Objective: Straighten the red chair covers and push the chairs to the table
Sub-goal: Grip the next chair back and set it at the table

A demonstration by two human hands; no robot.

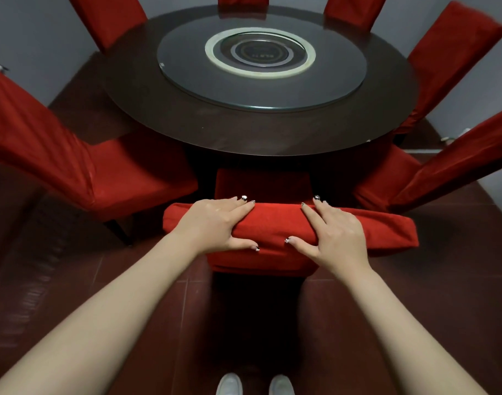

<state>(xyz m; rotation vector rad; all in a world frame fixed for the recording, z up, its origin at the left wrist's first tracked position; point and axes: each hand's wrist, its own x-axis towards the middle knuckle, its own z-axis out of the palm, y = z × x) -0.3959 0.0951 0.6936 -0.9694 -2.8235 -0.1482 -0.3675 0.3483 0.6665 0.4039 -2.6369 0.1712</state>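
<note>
Clasping the red-covered chair back (275,223), top edge left-to-right, seat (261,183) toward table (244,135): left hand (215,223), right hand (338,235).

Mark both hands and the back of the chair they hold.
left hand (215,223): head view, back of the hand.
right hand (333,235): head view, back of the hand.
chair back (275,220): head view, red cover on its top edge, between the hands.

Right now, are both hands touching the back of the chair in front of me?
Touching. The head view shows the left hand and right hand on the chair back, fingers over its top edge, thumbs on the near face, no gap.
</note>
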